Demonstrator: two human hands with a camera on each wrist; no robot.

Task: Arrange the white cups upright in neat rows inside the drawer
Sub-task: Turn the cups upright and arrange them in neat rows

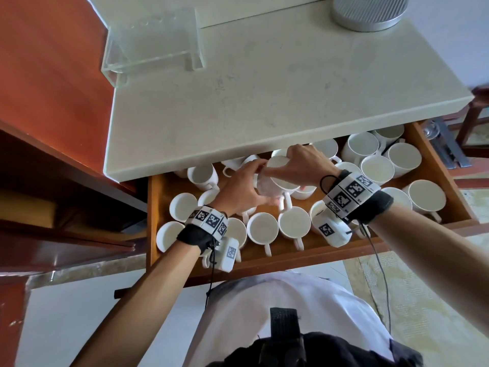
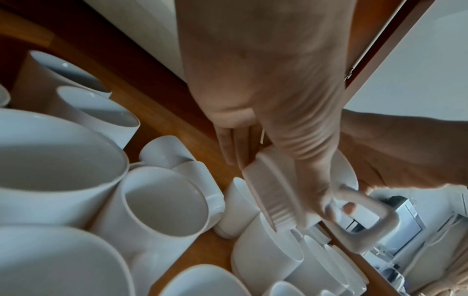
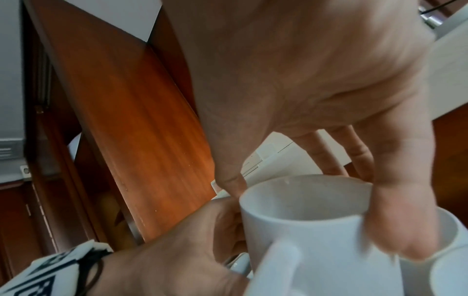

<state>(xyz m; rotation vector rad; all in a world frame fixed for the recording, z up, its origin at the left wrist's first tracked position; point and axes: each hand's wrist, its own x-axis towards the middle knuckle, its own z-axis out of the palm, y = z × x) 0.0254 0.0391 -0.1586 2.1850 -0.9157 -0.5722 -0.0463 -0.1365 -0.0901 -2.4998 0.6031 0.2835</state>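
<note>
A wooden drawer [image 1: 291, 262] stands pulled out under a counter and holds several white cups. Both hands hold one white cup [image 1: 284, 181] tilted above the drawer's middle, its handle [image 1: 286, 205] towards me. My left hand [image 1: 243, 190] grips its base side, thumb by the handle [image 2: 359, 218] and the cup's underside [image 2: 273, 192] showing. My right hand [image 1: 304, 162] grips the rim from above, thumb on the near wall of the cup [image 3: 316, 230], fingers over the far rim. Upright cups [image 1: 262, 229] stand along the front.
The pale countertop [image 1: 264, 88] overhangs the drawer's back, hiding cups there. On it stand a clear acrylic box [image 1: 153, 41] and a grey ribbed disc [image 1: 370, 11]. More cups [image 1: 378, 168] crowd the right side. A red-brown cabinet [image 1: 53, 102] is at left.
</note>
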